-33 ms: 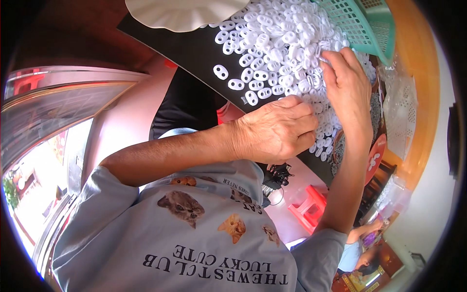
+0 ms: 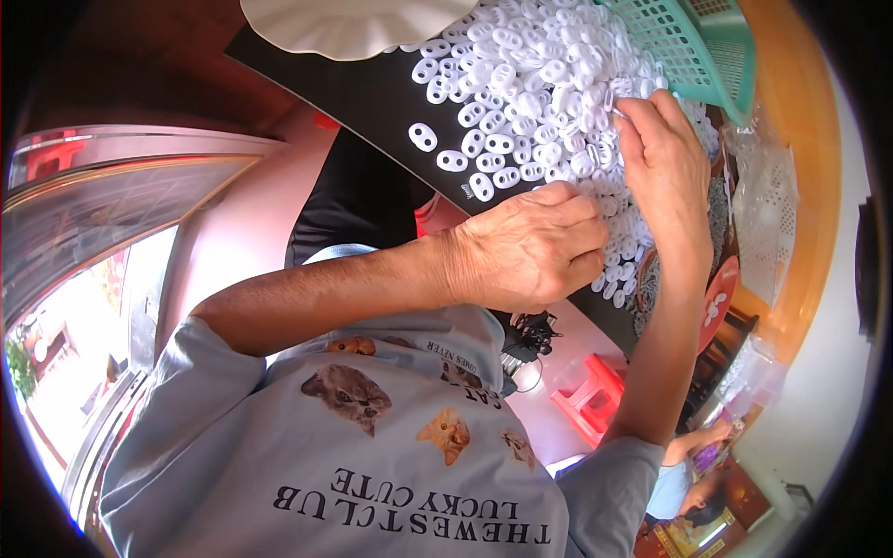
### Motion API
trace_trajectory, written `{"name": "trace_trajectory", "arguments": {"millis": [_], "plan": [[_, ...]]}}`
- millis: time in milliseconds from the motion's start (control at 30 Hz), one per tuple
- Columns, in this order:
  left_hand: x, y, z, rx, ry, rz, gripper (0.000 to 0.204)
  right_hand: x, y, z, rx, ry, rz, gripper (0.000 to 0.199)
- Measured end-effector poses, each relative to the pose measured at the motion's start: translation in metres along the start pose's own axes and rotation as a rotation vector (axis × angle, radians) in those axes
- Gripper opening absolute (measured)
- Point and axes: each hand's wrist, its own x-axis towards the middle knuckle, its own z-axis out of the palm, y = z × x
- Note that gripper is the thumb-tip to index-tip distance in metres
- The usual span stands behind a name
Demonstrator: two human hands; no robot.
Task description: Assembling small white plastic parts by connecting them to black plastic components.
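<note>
Black surface (image 2: 349,93) bare along left edge; green perforated plastic basket (image 2: 670,46) (contents hidden) beside white two-holed ovals (image 2: 555,72); left hand (image 2: 530,246) curled, right hand (image 2: 665,172) half-closed, holds unclear

Harsh glare left, bent edges, distance perhaps soft

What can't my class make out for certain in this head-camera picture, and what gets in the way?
Head view: what the left hand holds, if anything; its own back hides it.
Head view: whether the right hand pinches one of the white two-holed pieces; too small amid the pile.
Head view: the rest of the pale scalloped dish; cut off by the top edge.
Head view: the rest of the green basket; also cut off there.
</note>
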Motion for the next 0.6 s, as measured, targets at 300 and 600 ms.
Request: {"name": "trace_trajectory", "arguments": {"millis": [300,600], "plan": [[-0.003,-0.001,-0.006,-0.093,0.092,0.098,0.025,-0.025,-0.011,-0.019,0.412,0.062,0.156,0.006],[-0.017,0.023,-0.026,-0.189,0.219,-0.051,0.028,-0.084,-0.053,-0.031,0.841,-0.048,0.318,0.005]]}}
